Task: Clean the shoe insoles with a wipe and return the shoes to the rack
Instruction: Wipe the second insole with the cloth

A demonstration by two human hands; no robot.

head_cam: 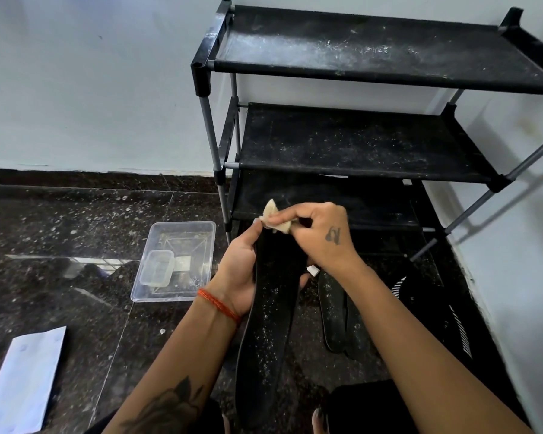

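Note:
A long black insole [268, 324], speckled with white dust, stands on end in front of me. My left hand [240, 270] grips its left edge near the top. My right hand [320, 234] pinches a crumpled, dirty beige wipe [275, 219] against the insole's top end. A second black insole [334, 311] lies on the floor to the right. Beside it sits a black shoe with white stripes [433, 321]. The black shoe rack [370, 120] stands behind, its shelves dusty and bare.
A clear plastic tray [176, 261] holding a small lidded box sits on the dark stone floor at left. A white paper sheet [22, 380] lies at lower left. White walls close in behind and to the right.

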